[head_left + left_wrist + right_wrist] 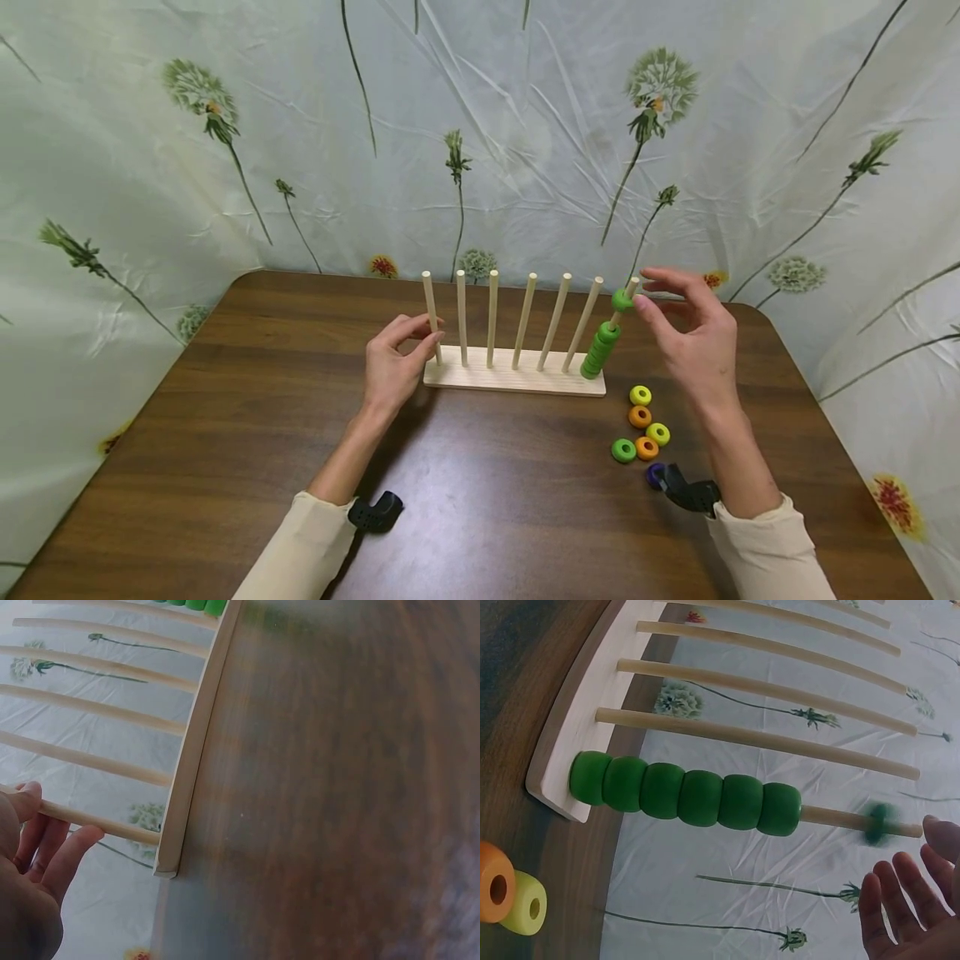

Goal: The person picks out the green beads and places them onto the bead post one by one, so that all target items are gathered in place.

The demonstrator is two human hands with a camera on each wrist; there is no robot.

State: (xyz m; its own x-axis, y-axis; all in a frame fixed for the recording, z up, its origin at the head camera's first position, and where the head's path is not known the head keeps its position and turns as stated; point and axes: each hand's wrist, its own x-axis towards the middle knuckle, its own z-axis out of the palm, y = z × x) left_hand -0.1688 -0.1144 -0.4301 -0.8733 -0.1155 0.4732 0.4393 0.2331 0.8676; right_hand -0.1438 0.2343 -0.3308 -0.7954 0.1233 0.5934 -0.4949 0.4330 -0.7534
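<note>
A wooden peg rack [510,381] with a row of upright dowels stands on the table. My left hand [393,367] holds the leftmost peg [112,825] between thumb and fingers. On the rightmost peg [825,815] sits a stack of green rings [682,795]. Above that stack, a single loose green ring [621,301] is round the same peg near its top, blurred in the right wrist view. Beside the peg's tip is my right hand [693,346], its thumb and fingers spread apart and off the ring.
Loose rings lie on the table right of the rack: yellow [641,396], orange [640,417] and green [623,451]. A dark blue ring [655,476] is partly hidden by the right wrist's black band [690,492]. A flower-patterned curtain [525,150] hangs behind the table [262,450].
</note>
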